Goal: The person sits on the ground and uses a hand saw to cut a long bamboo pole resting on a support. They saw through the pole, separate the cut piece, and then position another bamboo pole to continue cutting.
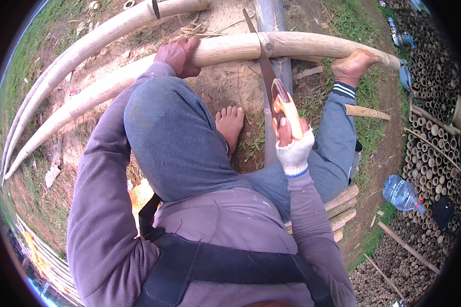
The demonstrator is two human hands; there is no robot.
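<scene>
A long pale bamboo pole (228,49) lies across in front of me, over a grey post (270,18). My left hand (178,55) is wrapped round the pole, left of the post. My right hand (293,142), in a white knitted glove with bare fingers, grips the orange-and-dark handle of a handsaw (268,74). The saw's blade crosses the pole beside a joint, its tip pointing away from me. How deep the blade sits in the bamboo, I cannot tell. My bare right foot (352,66) presses on the pole's right part.
Another bamboo pole (97,48) lies at the far left. My left foot (230,124) stands on the ground below the pole. Large stacks of cut bamboo tubes (433,153) fill the right side, with a clear plastic bottle (402,193) next to them. Cut bamboo pieces (340,210) lie beside my right leg.
</scene>
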